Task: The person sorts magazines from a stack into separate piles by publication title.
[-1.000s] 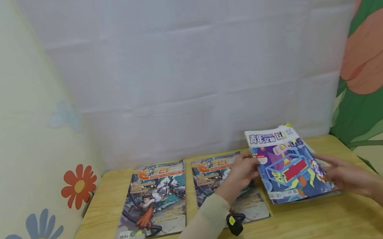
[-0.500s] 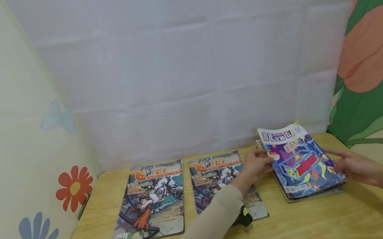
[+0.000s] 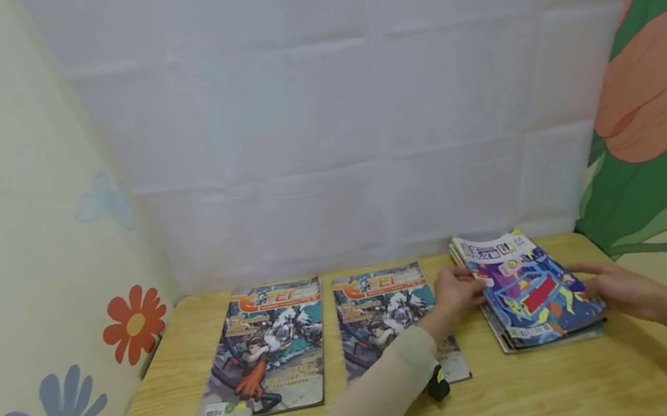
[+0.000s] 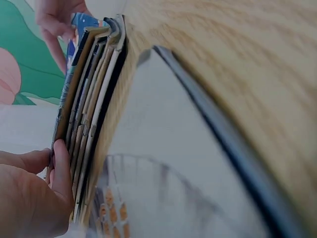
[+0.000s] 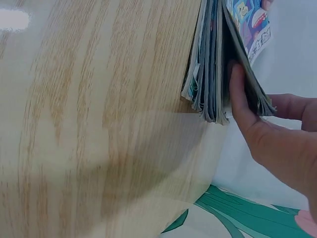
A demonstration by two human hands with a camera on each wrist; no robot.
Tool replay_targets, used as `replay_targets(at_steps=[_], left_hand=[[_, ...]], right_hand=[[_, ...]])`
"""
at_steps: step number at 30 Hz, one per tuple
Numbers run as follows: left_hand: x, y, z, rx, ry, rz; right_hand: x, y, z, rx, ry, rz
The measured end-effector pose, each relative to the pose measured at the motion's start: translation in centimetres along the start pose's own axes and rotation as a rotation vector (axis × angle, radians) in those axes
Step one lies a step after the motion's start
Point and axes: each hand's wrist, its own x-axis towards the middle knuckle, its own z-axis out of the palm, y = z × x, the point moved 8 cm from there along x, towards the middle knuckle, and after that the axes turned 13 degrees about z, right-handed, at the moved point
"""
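A purple-and-blue magazine (image 3: 533, 287) with a white title band lies on top of a stack of magazines (image 5: 208, 59) at the table's right. My left hand (image 3: 457, 290) pinches its left edge; in the left wrist view the hand (image 4: 34, 198) has thumb and finger at the spine side. On the opposite edge, my right hand (image 3: 627, 290) grips the same magazine. The right wrist view shows a finger (image 5: 240, 94) slid beneath that edge, which stands slightly raised from the several magazines under it. The right thumb's tip is hidden behind the cover.
Two matching magazines with orange titles lie flat, one at the left (image 3: 258, 356) and one in the middle (image 3: 380, 302), the latter partly under my left forearm. The wooden table (image 3: 530, 394) meets a white cloth backdrop (image 3: 328, 129). Painted walls flank both sides.
Both hands have shifted the purple magazine right and slightly toward me, lowering it onto the stack. The stack's left edges now show beneath it. The other two magazines stay put.
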Motion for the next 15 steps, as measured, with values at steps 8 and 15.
replay_targets(at_steps=[8,15], left_hand=[[-0.3,0.3,-1.6,0.015,0.025,0.047],[-0.9,2.3,-4.8,0.006,-0.047,0.081]], right_hand=[[-1.7,-2.6,-0.3,-0.399,0.243,-0.079],[-3.7,-6.0,3.0,-0.512,0.356,-0.243]])
